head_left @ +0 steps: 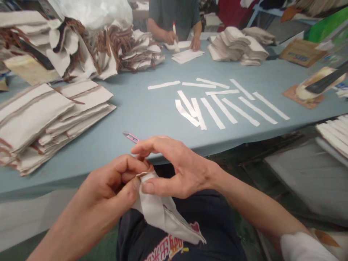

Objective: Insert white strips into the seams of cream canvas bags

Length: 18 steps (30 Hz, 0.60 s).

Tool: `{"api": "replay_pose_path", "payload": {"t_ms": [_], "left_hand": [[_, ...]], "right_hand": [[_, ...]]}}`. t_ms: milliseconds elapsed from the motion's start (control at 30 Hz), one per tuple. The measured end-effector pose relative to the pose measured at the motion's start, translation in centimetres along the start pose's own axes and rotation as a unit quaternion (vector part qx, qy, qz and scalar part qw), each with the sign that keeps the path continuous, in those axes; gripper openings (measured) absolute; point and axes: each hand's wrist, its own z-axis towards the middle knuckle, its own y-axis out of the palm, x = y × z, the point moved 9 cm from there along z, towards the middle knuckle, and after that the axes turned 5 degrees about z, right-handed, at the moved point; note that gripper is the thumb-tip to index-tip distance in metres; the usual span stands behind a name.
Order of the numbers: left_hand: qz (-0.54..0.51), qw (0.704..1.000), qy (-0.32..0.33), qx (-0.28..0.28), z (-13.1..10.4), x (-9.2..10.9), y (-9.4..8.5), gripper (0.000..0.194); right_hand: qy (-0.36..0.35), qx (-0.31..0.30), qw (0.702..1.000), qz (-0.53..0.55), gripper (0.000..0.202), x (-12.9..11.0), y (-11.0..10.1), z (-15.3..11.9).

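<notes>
A white cloth piece [160, 214] with a brown edge at its top hangs over my lap. My left hand [116, 185] pinches its upper edge from the left. On the right, my right hand [174, 166] has its thumb pressed on the cloth's front, with the fingers curved over the top. The fingertips of both hands nearly meet around the brown edge and partly hide it. Pink thread snips [131, 137] lie on the table just beyond my hands. Several white strips [214, 112] are spread on the blue-grey table [130, 105].
Stacked white cloth pieces [54, 116] lie at the left, with a larger brown-edged pile [106, 50] behind. Across the table, a person's hands [171, 38] hold a brush over white pieces. At the right are a glue container [307, 87] and a cardboard box [301, 52].
</notes>
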Motion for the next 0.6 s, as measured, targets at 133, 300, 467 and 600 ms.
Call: {"api": "replay_pose_path", "payload": {"t_ms": [133, 300, 467, 600], "left_hand": [[-0.002, 1.000, -0.012, 0.007, -0.5, 0.2, 0.5, 0.017], [0.056, 0.997, -0.038, 0.038, -1.5, -1.0, 0.6, 0.027], [0.109, 0.990, -0.012, 0.089, -1.5, -1.2, -0.2, 0.037], [0.108, 0.991, 0.009, 0.075, -0.6, -0.9, -0.9, 0.042]], "right_hand": [[0.011, -0.091, 0.993, -0.072, 0.026, -0.1, 1.1, 1.1], [0.137, -0.175, 0.975, 0.008, 0.030, 0.4, 1.7, 1.2], [0.167, -0.183, 0.962, 0.113, 0.031, 0.9, 1.9, 0.7], [0.157, -0.181, 0.962, 0.133, 0.036, 1.7, 1.8, 0.4]]}}
